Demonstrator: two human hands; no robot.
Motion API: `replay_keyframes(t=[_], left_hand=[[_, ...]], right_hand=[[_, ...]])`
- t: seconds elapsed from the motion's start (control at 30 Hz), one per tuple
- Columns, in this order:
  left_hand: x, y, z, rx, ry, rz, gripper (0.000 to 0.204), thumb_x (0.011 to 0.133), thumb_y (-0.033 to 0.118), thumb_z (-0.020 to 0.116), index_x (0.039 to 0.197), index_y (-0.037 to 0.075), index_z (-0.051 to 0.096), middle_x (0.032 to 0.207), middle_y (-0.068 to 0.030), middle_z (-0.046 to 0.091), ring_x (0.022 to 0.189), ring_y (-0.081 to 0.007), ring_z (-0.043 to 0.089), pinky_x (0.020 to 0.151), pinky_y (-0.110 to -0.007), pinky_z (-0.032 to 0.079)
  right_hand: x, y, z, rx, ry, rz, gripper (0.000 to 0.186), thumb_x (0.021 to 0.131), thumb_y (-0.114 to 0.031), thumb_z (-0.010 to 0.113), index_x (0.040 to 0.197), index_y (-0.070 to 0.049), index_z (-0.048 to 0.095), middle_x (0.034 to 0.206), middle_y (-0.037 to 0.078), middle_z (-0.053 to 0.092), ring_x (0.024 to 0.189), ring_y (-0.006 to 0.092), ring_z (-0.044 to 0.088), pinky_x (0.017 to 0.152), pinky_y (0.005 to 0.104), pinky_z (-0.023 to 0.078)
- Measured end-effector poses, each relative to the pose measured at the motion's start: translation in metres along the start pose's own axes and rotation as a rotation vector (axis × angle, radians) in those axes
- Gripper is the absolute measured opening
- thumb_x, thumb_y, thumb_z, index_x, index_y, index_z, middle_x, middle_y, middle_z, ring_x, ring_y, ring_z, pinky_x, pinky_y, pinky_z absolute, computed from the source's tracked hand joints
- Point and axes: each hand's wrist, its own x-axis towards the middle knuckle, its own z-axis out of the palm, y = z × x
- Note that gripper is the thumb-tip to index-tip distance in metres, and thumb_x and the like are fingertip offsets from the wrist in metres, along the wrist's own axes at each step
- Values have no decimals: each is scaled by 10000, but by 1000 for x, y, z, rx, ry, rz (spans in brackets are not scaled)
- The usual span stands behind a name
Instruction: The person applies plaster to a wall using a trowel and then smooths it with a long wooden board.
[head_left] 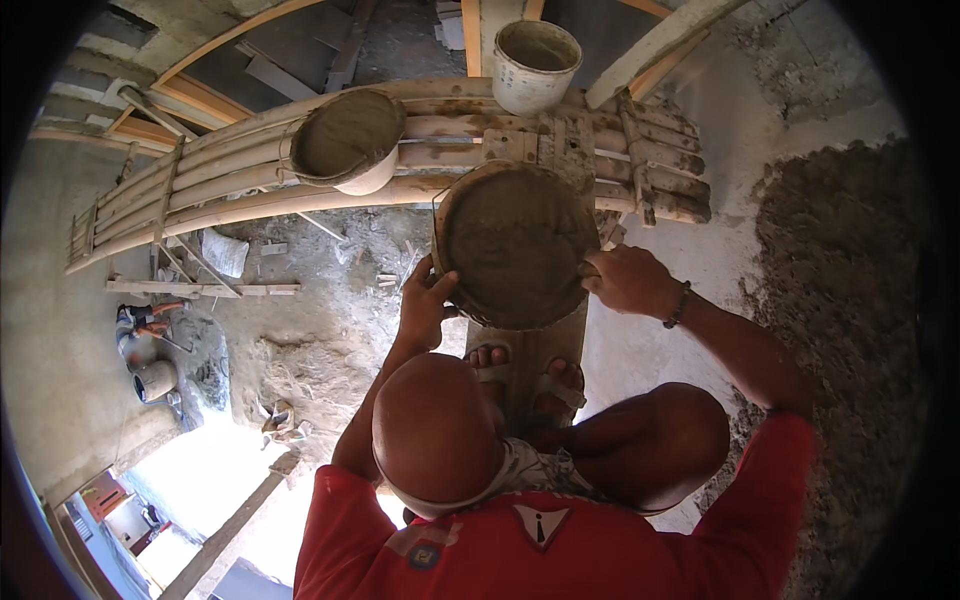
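Observation:
Right in front of me stands a round bucket [441, 232] filled nearly to the rim with wet grey mortar [520, 245]. A wire handle shows along its left side. My left hand [425, 300] grips the bucket's left rim, thumb over the edge and fingers around the outside. At the right rim, my right hand [630, 281] is closed in a fist, its fingertips reaching the mortar's edge; what it holds is hidden. I squat with my feet on a wooden plank [520, 370], just behind the bucket.
A bamboo platform [235, 180] runs across ahead, bearing a second mortar-filled bucket [370, 180] and a white bucket [535, 95]. Rough wet plaster [850, 270] covers the wall at right. Far below left, a person [140, 325] works near a drum [155, 381] on the ground.

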Motion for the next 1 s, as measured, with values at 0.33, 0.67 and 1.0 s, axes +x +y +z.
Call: replay_keyframes(t=[0.33, 0.67, 1.0], left_hand=[[4, -9, -8, -13, -15, 14, 460, 892, 136, 595, 1316, 32, 453, 1115, -150, 622, 912, -244, 652, 660, -362, 573], [0, -3, -6, -26, 16, 21, 452, 893, 132, 596, 1314, 38, 459, 1087, -133, 630, 895, -217, 651, 642, -337, 569], [-3, -10, -1, -49, 28, 77, 309, 916, 145, 571, 1211, 74, 513, 1068, -88, 620, 864, -185, 645, 616, -310, 548]], right_hand=[[-19, -1, 41, 263, 208, -33, 365, 886, -379, 598, 1065, -62, 570, 793, 162, 658, 745, 355, 654, 682, 479, 516], [-20, 1, 62, 147, 404, -13, 347, 893, -366, 603, 1074, -75, 548, 805, 145, 653, 713, 320, 658, 612, 427, 529], [-26, 0, 39, 243, 384, 7, 335, 892, -356, 601, 1059, -71, 548, 803, 157, 659, 749, 337, 661, 635, 446, 525]])
